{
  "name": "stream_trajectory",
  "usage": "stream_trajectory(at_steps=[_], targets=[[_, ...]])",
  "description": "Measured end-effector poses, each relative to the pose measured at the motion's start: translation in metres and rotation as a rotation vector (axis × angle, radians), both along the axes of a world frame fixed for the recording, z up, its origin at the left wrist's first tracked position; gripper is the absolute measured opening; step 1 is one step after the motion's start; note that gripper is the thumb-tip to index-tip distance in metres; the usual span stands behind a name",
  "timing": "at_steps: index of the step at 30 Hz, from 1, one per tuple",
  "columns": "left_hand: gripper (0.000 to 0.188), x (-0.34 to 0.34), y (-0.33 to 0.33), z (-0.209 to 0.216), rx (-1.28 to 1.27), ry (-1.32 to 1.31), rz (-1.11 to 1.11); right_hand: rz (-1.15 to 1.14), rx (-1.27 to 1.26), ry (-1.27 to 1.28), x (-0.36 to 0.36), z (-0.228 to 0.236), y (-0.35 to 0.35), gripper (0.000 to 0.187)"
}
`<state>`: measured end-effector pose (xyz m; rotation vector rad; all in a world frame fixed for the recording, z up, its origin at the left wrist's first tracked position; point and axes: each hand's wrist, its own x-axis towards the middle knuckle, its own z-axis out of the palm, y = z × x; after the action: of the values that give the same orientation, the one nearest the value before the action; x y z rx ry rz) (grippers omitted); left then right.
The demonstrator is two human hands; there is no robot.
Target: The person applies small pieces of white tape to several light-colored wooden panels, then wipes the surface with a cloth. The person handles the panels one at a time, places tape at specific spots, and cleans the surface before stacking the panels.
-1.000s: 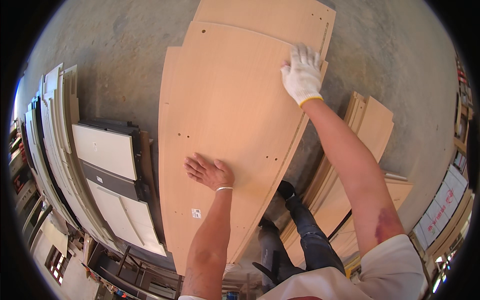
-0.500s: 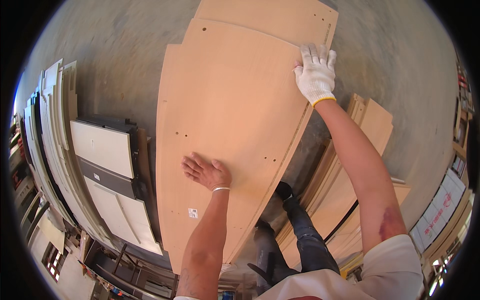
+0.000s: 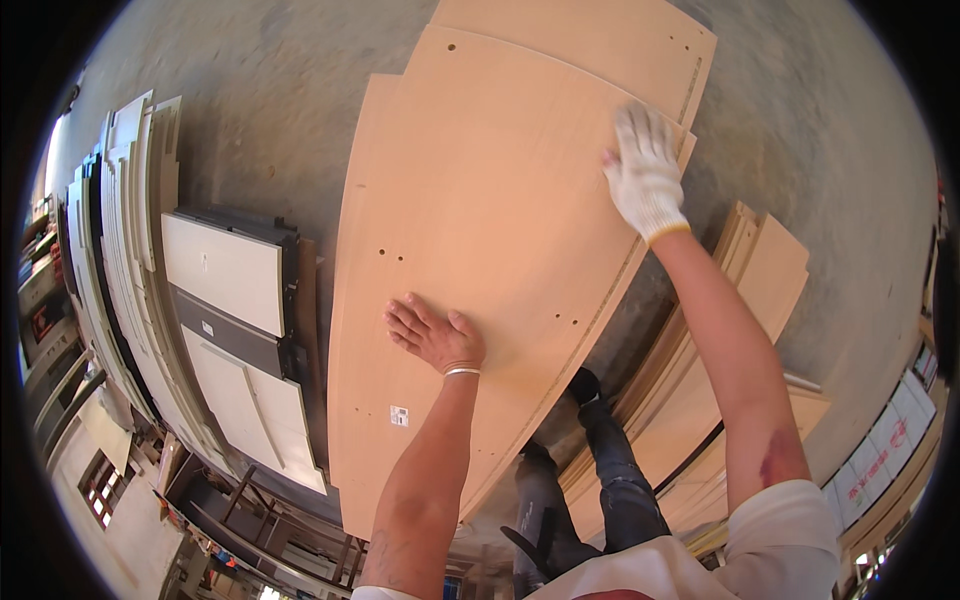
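A large tan wood-look panel [image 3: 480, 200] with small drilled holes and a groove along its right edge lies in front of me, on top of other similar panels. My left hand [image 3: 437, 335], bare with a thin band at the wrist, rests flat on its middle with the fingers stretched out. My right hand [image 3: 648, 175], in a white knitted glove, lies spread on the panel near its far right corner. A small white label [image 3: 399, 416] sticks on the panel below my left hand. Another tan panel [image 3: 590, 40] shows beyond its far edge.
To the left stand stacked white and dark panels [image 3: 225, 270] and a row of long pale boards [image 3: 135, 240]. More tan boards [image 3: 760, 260] lie at the right beside my legs. A white wrapped package [image 3: 880, 440] sits at the far right on the concrete floor [image 3: 820, 130].
The whole view has shifted, so the panels sit further right. My gloved hand has moved slightly inward from the panel's corner edge; my left hand stays flat on the panel.
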<state>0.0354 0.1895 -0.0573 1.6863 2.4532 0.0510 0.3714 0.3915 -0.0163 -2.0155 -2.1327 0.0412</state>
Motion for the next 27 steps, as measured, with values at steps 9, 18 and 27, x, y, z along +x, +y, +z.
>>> stream_trajectory(at_steps=[9,18,27], targets=[[0.082,0.002,0.000,-0.001,0.029,0.004,0.029,-0.162,-0.075,0.073,-0.018,0.000,-0.110,0.081],[0.082,0.001,-0.001,0.001,0.006,-0.007,0.020,-0.514,0.012,0.154,0.021,-0.017,-0.060,0.071],[0.079,0.002,0.001,0.001,0.043,0.017,0.019,-0.459,-0.072,0.077,0.045,-0.012,-0.053,0.070]])
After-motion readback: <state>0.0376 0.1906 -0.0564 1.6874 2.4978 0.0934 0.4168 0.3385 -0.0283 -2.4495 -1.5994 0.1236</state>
